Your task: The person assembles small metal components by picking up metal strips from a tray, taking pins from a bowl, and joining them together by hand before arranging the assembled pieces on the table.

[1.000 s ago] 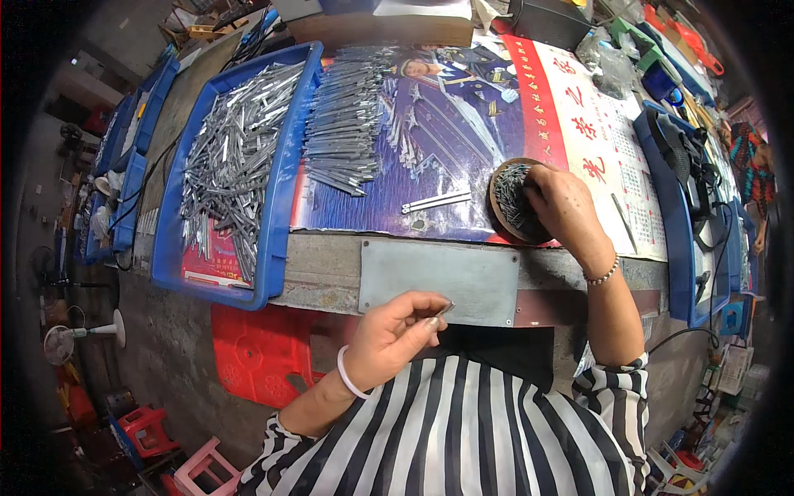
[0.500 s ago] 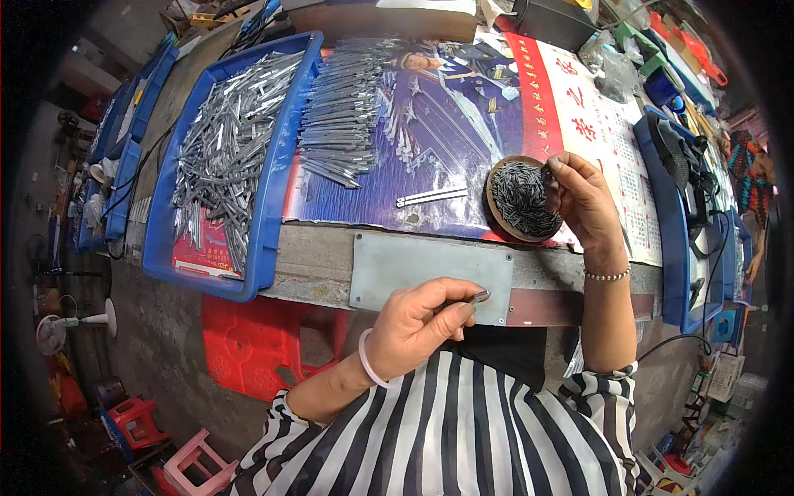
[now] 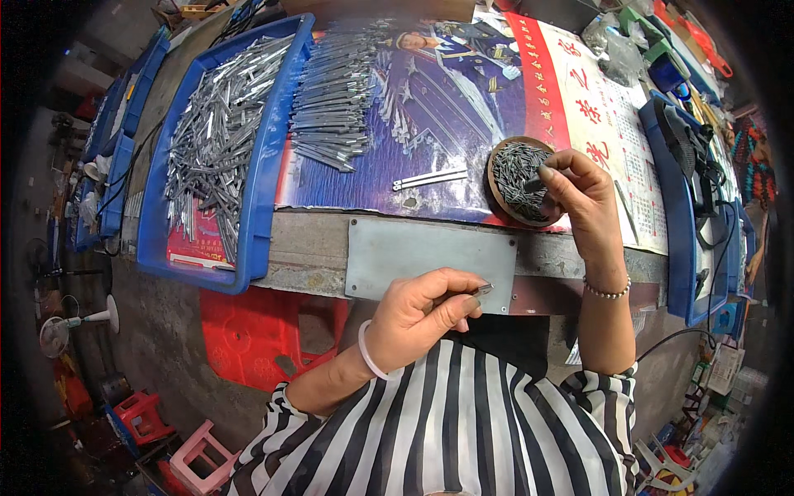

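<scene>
My left hand [image 3: 428, 314] is closed in front of a grey metal plate [image 3: 422, 256] fixed at the table's near edge. Between its thumb and forefinger it pinches a thin metal strip [image 3: 486, 289], of which only the tip shows. Over the right rim of a round bowl [image 3: 495, 188] hangs my right hand [image 3: 583, 194], thumb and forefinger pressed together. Whatever they pinch is too small to make out. Small dark metal pins [image 3: 517, 169] fill the bowl. Two slim metal strips [image 3: 430, 178] lie side by side on the printed poster, left of the bowl.
A blue tray [image 3: 263, 190] of loose metal strips stands at the left. Beside it, a row of stacked strips [image 3: 331, 116] covers part of the poster [image 3: 331, 194]. Another blue tray [image 3: 680, 240] with black straps is at the right. A red stool [image 3: 240, 339] sits below the table.
My right hand has come slightly left and down, farther over the bowl. The left hand stays near the plate, its strip tip now tilted a little differently. The whole view has shifted slightly.
</scene>
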Demonstrator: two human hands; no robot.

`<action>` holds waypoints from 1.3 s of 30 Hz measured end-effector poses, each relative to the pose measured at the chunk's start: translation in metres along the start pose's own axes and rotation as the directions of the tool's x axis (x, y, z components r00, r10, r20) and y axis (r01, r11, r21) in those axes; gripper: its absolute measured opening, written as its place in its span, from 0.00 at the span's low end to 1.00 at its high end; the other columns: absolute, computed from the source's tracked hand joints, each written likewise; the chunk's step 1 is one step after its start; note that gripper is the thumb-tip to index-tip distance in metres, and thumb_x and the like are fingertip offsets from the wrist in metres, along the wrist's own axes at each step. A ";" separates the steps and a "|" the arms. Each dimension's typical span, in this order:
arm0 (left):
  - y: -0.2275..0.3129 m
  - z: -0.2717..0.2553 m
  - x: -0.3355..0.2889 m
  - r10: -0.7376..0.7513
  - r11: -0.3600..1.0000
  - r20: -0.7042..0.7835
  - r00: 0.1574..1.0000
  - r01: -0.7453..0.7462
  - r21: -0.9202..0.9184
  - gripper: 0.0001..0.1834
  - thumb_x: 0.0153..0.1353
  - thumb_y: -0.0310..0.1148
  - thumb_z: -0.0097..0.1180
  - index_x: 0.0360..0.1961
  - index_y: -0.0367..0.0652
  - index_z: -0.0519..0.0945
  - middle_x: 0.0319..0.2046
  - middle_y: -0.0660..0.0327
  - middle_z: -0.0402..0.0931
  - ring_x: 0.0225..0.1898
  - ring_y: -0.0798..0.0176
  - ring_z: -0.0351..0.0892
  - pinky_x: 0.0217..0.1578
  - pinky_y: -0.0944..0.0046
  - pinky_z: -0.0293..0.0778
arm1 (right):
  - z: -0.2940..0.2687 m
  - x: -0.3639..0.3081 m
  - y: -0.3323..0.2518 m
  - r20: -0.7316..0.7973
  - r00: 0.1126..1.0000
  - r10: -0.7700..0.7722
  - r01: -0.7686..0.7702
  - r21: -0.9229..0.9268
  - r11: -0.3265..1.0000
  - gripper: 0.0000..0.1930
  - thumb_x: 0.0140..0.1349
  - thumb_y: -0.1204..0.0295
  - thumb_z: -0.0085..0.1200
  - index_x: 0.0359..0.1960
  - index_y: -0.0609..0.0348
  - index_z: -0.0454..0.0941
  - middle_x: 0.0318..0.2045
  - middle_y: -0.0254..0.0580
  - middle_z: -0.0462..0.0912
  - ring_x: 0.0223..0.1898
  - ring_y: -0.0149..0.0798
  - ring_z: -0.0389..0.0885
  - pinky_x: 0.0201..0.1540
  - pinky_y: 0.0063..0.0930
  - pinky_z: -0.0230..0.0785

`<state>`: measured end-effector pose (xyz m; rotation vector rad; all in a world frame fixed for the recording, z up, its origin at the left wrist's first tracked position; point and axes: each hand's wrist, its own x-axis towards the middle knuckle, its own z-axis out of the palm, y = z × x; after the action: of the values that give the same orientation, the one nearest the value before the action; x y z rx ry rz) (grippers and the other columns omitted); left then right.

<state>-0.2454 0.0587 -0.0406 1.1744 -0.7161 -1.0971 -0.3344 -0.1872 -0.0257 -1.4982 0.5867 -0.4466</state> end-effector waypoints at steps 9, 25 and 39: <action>0.001 0.004 -0.001 -0.004 1.000 -0.014 1.000 0.004 0.000 0.12 0.66 0.26 0.52 0.49 0.32 0.76 0.31 0.60 0.80 0.28 0.75 0.76 0.31 0.76 0.74 | -0.008 -0.001 0.006 0.087 0.991 0.097 -0.120 0.318 0.940 0.04 0.64 0.70 0.55 0.34 0.56 0.76 0.22 0.25 0.73 0.19 0.18 0.64 0.23 0.13 0.58; -0.002 -0.001 -0.006 -0.052 0.997 -0.025 0.998 0.051 -0.053 0.10 0.66 0.25 0.53 0.46 0.33 0.76 0.33 0.59 0.81 0.33 0.72 0.80 0.36 0.74 0.77 | 0.037 -0.063 -0.005 0.443 0.867 0.228 -0.441 0.468 0.766 0.07 0.61 0.73 0.58 0.35 0.64 0.75 0.24 0.35 0.77 0.17 0.20 0.66 0.19 0.13 0.59; -0.004 -0.001 -0.006 0.023 1.000 -0.037 0.999 -0.023 0.005 0.07 0.63 0.24 0.56 0.42 0.34 0.78 0.31 0.62 0.79 0.29 0.75 0.77 0.31 0.75 0.74 | 0.041 -0.074 -0.019 0.455 0.875 0.161 -0.326 0.311 0.893 0.07 0.56 0.82 0.53 0.35 0.62 0.69 0.27 0.28 0.71 0.25 0.19 0.67 0.25 0.13 0.59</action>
<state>-0.2482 0.0648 -0.0439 1.1850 -0.7017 -1.0524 -0.3658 -0.1105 -0.0013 -1.0775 0.3181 -0.0207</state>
